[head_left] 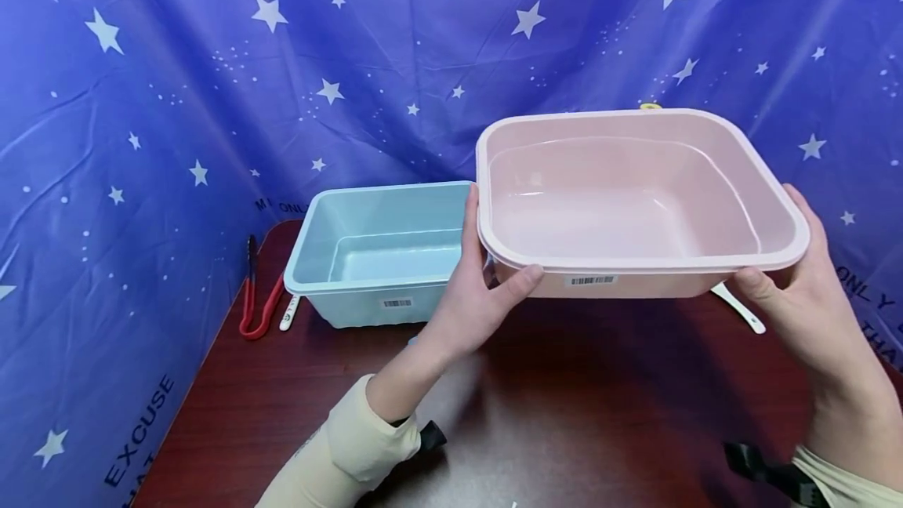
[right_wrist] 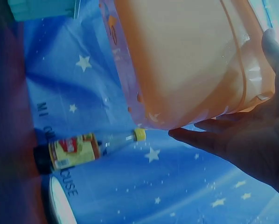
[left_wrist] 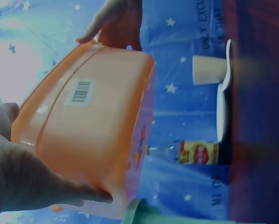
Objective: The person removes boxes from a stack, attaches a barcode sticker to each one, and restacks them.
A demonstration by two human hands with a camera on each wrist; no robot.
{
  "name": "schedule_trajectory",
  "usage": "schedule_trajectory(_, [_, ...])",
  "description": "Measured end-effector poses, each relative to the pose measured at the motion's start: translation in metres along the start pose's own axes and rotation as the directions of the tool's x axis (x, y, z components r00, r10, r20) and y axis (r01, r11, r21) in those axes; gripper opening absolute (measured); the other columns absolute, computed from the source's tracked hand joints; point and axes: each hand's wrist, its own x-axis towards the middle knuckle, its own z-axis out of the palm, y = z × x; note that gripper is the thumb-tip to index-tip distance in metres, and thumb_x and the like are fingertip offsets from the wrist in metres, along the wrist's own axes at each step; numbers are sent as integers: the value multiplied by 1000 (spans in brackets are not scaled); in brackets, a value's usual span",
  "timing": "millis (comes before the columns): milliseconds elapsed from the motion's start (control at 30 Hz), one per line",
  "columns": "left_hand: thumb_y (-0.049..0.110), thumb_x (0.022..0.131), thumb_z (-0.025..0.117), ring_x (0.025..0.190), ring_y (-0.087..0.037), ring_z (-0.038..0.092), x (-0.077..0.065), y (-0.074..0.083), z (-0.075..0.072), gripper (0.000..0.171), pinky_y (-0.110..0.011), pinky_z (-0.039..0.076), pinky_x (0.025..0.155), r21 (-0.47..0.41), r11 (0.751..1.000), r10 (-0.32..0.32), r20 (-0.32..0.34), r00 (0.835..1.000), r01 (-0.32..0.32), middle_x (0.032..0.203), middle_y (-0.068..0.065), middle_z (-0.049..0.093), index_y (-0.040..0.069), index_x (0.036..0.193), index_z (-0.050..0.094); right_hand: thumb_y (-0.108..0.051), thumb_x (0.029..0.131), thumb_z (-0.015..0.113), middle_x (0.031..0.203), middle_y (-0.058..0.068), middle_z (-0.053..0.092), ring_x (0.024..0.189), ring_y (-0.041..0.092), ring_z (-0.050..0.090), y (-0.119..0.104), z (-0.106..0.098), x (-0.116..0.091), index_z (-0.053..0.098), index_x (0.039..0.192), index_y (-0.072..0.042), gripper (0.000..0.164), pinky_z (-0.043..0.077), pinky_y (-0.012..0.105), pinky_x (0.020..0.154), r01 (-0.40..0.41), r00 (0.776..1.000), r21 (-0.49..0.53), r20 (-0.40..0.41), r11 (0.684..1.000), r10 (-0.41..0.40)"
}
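Note:
A pink plastic basin (head_left: 670,284), bare inside and with a barcode sticker on its front, is held up over the table. My left hand (head_left: 476,296) grips its left end, thumb on the front rim. At the opposite end my right hand (head_left: 811,312) holds the corner, thumb at the front and fingers round the side. In the left wrist view the raised basin (left_wrist: 97,121) looks orange, and its underside stands well off the tabletop. A light blue basin (head_left: 360,306) rests on the table just left of the pink one, partly behind my left hand.
Red-handled tongs (head_left: 262,321) and a white handle (head_left: 289,313) lie left of the blue basin. Behind the pink basin stand a bottle with a yellow cap (right_wrist: 79,149) and a pale cup (left_wrist: 208,70). A white spoon (head_left: 741,310) lies right. A starry blue curtain (head_left: 395,61) surrounds the table.

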Motion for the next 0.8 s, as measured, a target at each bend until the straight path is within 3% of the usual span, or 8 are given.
schedule_trajectory(367, [51,87,73,138,-18,34,4,18,-32,114,-48,36,110,85,996,0,-85,996,8,166,2,14,32,161,-12,-4,84,82,153,15,33,132,27,40,9,30,26,14,158,-12,101,40,20,98,8,1000,39,27,999,-9])
schedule_trajectory(600, [51,86,73,146,-26,31,5,22,-50,114,-52,34,112,127,992,28,-123,992,-13,166,-1,16,29,162,-10,-8,86,81,158,15,25,138,28,33,11,51,36,11,159,-15,102,37,18,102,-29,999,26,25,999,28])
schedule_trajectory(800, [33,88,73,144,-34,33,6,21,-67,111,-49,40,109,93,996,28,-134,991,-16,166,-6,16,24,162,-10,-10,88,79,158,17,25,137,28,35,18,66,42,11,160,-16,100,37,18,101,-48,998,4,43,999,47])
